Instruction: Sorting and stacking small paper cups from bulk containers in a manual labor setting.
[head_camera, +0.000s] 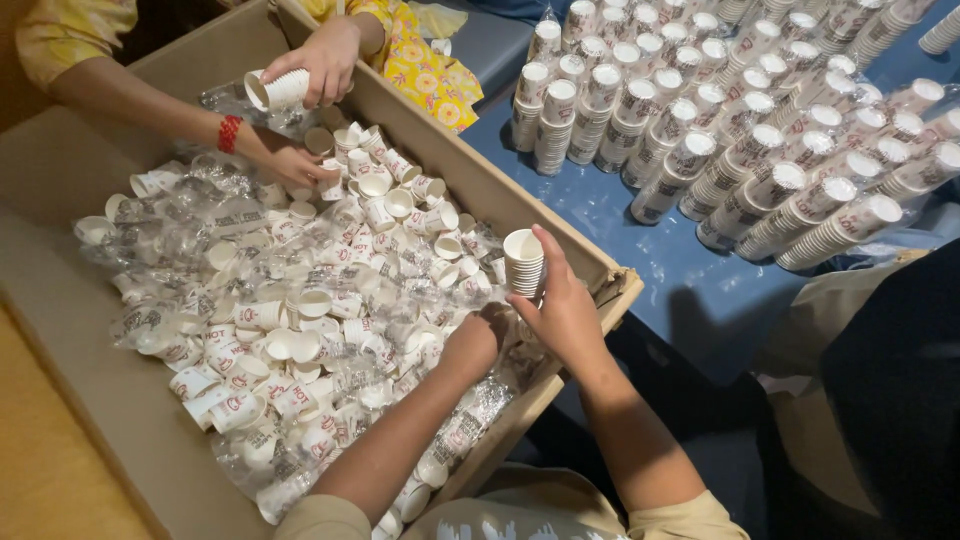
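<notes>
From my seat, the right hand (565, 315) is closed around a short stack of paper cups (523, 262), held above the cardboard box's (560, 235) near right edge. The left hand (478, 338) dips into the loose paper cups (300, 300) there; its fingers are hidden, possibly gripping one. Across the box, another person's hand (325, 60) holds a stack.
</notes>
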